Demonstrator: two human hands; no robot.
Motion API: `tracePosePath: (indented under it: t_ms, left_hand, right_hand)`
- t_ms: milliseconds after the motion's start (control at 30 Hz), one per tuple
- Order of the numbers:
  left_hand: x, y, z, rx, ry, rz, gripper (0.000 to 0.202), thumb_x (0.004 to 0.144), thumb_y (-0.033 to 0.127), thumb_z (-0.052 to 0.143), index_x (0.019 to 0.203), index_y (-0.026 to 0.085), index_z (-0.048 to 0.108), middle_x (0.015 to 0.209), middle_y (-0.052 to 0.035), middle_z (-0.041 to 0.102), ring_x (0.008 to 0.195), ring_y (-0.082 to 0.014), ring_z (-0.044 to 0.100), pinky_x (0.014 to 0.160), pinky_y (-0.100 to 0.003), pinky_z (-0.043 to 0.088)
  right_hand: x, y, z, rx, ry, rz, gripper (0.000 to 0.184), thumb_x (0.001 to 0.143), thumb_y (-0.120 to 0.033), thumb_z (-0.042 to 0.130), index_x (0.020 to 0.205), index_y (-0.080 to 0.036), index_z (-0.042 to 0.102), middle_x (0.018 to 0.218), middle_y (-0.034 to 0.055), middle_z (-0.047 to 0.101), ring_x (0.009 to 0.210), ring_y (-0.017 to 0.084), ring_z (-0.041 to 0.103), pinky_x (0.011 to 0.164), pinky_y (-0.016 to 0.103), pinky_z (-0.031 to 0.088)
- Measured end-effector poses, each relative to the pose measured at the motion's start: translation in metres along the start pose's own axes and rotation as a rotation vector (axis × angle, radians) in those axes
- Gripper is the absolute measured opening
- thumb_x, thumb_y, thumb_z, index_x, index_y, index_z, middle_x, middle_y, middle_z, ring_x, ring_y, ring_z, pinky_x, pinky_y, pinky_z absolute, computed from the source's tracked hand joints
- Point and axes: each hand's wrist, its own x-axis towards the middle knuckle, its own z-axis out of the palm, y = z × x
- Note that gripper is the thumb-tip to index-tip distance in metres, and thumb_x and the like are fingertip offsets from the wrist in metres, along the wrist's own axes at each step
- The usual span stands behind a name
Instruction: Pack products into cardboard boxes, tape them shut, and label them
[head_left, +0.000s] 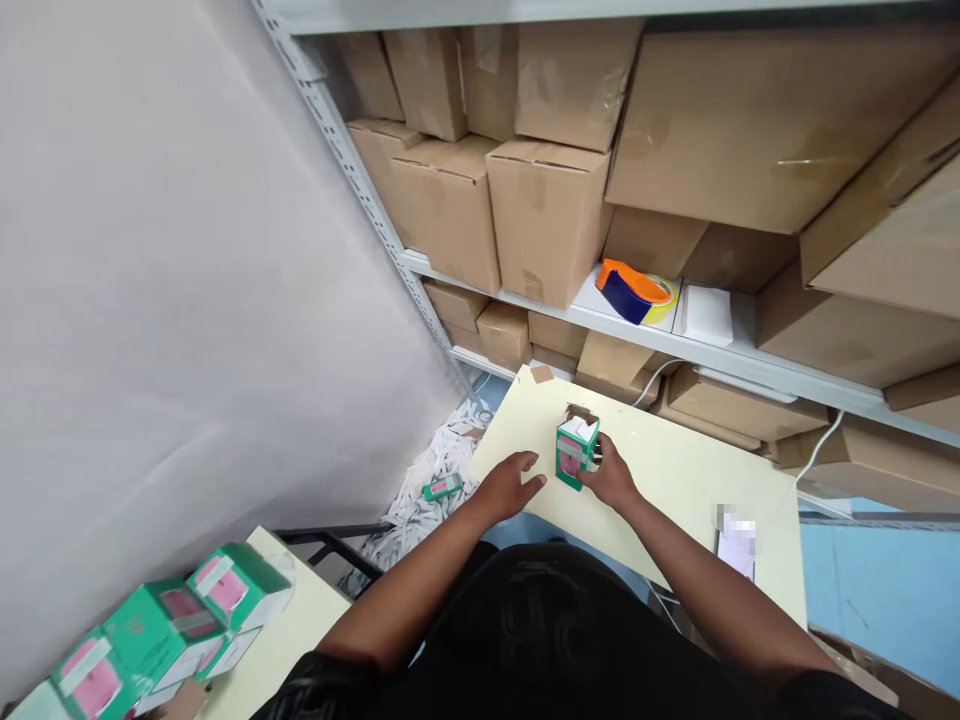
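Just below the middle of the frame, one small green box (576, 452) with its top flaps open stands on the pale yellow table (675, 480), the right hand (611, 478) clasping its right side with fingers curled against it. The left hand (508, 487) lies flat, fingers spread, just left of the box and not touching it. Three or four more green-and-pink boxes (180, 620) pile at lower left, one small green carton (442, 487) lies on the floor, and one orange tape dispenser (636, 290) sits on the shelf (525, 305).
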Motion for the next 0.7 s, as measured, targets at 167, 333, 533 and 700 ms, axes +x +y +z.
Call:
tracePosePath:
  t_ms: [167,333,533,700]
  left_hand:
    - [0.061,0.025,0.012,-0.051,0.006,-0.007,0.057,0.086,0.04,0.069,0.137,0.02,0.054,0.126,-0.0124,0.066,0.102,-0.0218,0.068,0.086,-0.035,0.057]
    - [0.102,0.034,0.029,0.127,-0.069,0.093,0.061,0.081,0.033,0.071,0.138,0.022,0.052,0.132,-0.0109,0.058,0.099,-0.0233,0.067,0.09,-0.038,0.055]
    - [0.118,0.024,0.022,0.06,-0.148,0.184,0.042,0.085,0.02,0.061,0.126,0.024,0.052,0.12,-0.0053,0.062,0.083,-0.0171,0.066,0.082,-0.033,0.053]
    - [0.127,0.005,0.008,0.031,-0.236,0.319,0.029,0.083,0.01,0.056,0.11,0.022,0.055,0.108,-0.0039,0.062,0.084,-0.0171,0.064,0.079,-0.032,0.053]
  right_hand:
    - [0.016,0.047,0.015,-0.027,0.025,-0.001,0.079,0.07,-0.031,0.073,0.142,-0.023,0.042,0.132,0.0112,0.065,0.112,0.029,0.068,0.097,0.044,0.053]
    - [0.019,0.057,0.024,-0.027,0.035,0.081,0.079,0.067,-0.021,0.075,0.141,-0.027,0.048,0.117,0.0062,0.073,0.102,0.028,0.071,0.094,0.044,0.054]
    - [0.009,0.034,0.022,-0.058,0.182,0.009,0.086,0.068,-0.04,0.08,0.145,-0.02,0.048,0.146,0.0147,0.054,0.138,0.035,0.05,0.115,0.052,0.04]
    - [-0.006,0.004,0.037,0.004,0.361,0.178,0.085,0.082,-0.057,0.07,0.153,-0.021,0.041,0.15,0.016,0.05,0.137,0.032,0.052,0.115,0.048,0.042]
